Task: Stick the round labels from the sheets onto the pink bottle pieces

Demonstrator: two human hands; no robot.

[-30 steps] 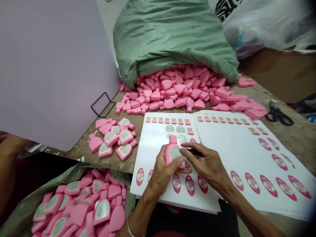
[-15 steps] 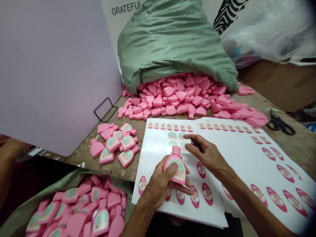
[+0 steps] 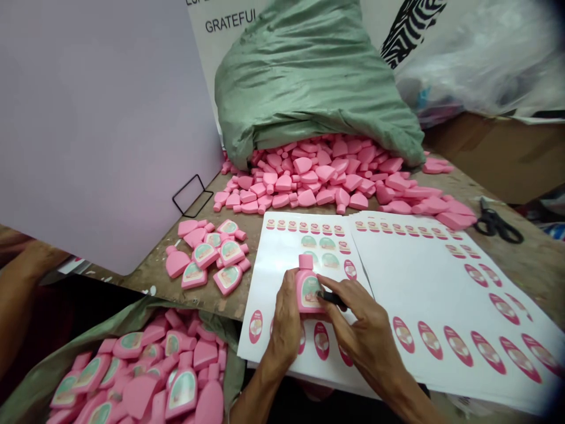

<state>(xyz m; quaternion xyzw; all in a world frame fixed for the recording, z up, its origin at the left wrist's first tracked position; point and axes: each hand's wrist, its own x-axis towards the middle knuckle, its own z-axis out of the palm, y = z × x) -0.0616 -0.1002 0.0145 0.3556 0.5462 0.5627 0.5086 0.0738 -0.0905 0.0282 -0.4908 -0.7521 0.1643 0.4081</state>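
Observation:
My left hand (image 3: 285, 324) grips a small pink toy bottle (image 3: 304, 265), cap upward, above the left sticker sheet (image 3: 273, 268). A green-and-cream label lies on the bottle's front. My right hand (image 3: 364, 318) holds a slim black pen-like tool (image 3: 333, 298), its tip at the right part of that label. What kind of tool it is, I cannot make out. Some green arched stickers (image 3: 327, 243) and pink oval stickers (image 3: 322, 340) show on the sheet around my hands.
Pink bottles spill from a green sack (image 3: 309, 76) at the back. Labelled bottles (image 3: 205, 254) lie at left, more in a bag (image 3: 150, 315) below. A second sticker sheet (image 3: 410, 271) and black scissors (image 3: 498, 227) are at right. Another person's arm (image 3: 26, 271) shows at far left.
My right hand has come down from the green stickers to the bottle, bringing the black tool to its label. My left hand has turned the bottle more upright.

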